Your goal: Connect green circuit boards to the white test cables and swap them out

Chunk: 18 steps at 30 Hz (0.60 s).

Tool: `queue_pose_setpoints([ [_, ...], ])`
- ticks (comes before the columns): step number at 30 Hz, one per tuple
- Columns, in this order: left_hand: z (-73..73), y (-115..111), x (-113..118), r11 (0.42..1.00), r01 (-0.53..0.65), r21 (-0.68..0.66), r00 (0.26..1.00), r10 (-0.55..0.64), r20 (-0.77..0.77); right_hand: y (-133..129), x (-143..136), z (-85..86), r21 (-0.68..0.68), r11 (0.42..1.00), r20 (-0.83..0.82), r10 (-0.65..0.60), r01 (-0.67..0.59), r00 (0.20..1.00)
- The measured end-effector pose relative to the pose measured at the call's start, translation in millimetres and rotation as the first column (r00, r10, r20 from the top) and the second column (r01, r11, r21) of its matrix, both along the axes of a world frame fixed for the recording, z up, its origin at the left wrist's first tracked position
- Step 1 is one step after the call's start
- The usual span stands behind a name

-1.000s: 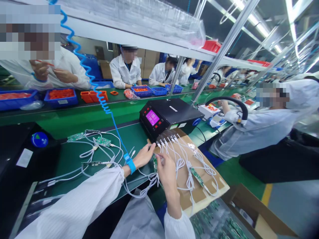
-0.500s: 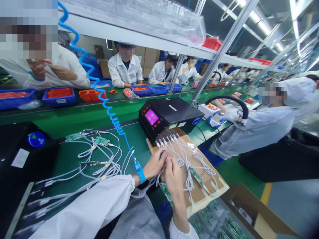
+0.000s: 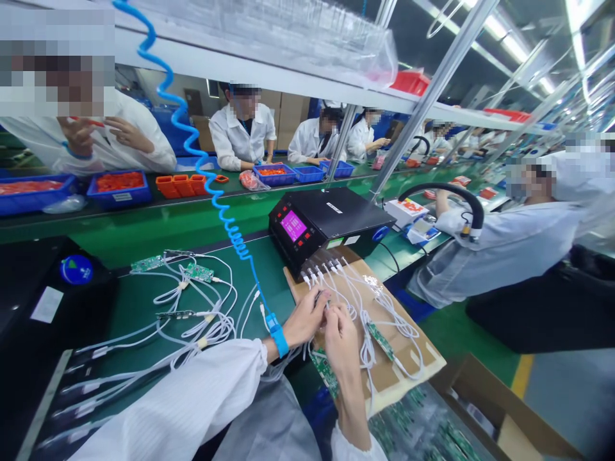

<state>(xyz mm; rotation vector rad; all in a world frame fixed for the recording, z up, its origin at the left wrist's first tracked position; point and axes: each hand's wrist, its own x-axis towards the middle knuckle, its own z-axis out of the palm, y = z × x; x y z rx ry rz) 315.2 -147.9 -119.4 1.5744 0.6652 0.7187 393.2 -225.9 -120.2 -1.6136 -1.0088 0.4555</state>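
Observation:
My left hand (image 3: 306,318), with a blue wrist strap (image 3: 277,334) and coiled cord, is closed on a small dark part that its fingers mostly cover. Right beside it, my right hand (image 3: 340,336) pinches something too small to make out, at the same spot. Both hands are over the front left of a cardboard sheet (image 3: 403,378). White cables (image 3: 355,288) run from a black tester (image 3: 331,221) with a lit pink screen. One green circuit board (image 3: 379,340) lies on the cardboard, another (image 3: 325,371) beside my right wrist.
More boards (image 3: 199,272) and tangled white cables lie on the green bench (image 3: 139,301) at left, near a second black box (image 3: 29,320). Bagged boards (image 3: 432,426) and an open carton (image 3: 509,410) are at lower right. People work across the line and at right.
The view has shifted slightly, so my hands appear a little further right. Both hands stay together at the same spot. People across the line have moved their hands.

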Motion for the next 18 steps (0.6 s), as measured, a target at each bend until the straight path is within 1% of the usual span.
queue_pose_setpoints([
  [5,-2.0,0.0,5.4,0.999,-0.015,-0.043,1.000,0.016,0.023,0.2,2.6,-0.1,0.018,1.000,-0.002,0.005,-0.004,1.000],
  [7,-1.2,5.2,7.8,0.986,-0.092,-0.141,0.994,0.099,0.041,-1.7,-0.4,-0.6,0.034,0.999,-0.030,0.030,-0.029,0.999],
  [9,1.6,12.5,8.6,0.951,-0.200,-0.237,0.975,0.217,0.048,-5.2,-5.2,-1.6,0.051,0.996,-0.037,0.068,-0.067,0.997],
  [10,3.6,16.0,8.3,0.935,-0.238,-0.264,0.965,0.259,0.049,-7.3,-7.6,-2.1,0.057,0.995,-0.021,0.080,-0.078,0.997],
  [11,5.7,18.7,7.5,0.928,-0.256,-0.272,0.959,0.280,0.053,-9.6,-9.5,-2.6,0.058,0.995,0.014,0.080,-0.081,0.997],
  [14,10.8,20.7,4.6,0.935,-0.238,-0.261,0.960,0.267,0.080,-16.0,-11.0,-4.9,0.050,0.998,0.174,0.023,-0.032,0.985],
  [16,11.9,18.2,4.3,0.934,-0.224,-0.277,0.959,0.261,0.105,-19.4,-9.1,-8.1,0.039,0.999,0.281,0.002,-0.013,0.960],
  [18,11.8,15.0,5.7,0.930,-0.218,-0.296,0.956,0.265,0.128,-21.8,-6.8,-13.1,0.037,0.999,0.362,0.008,-0.023,0.932],
])
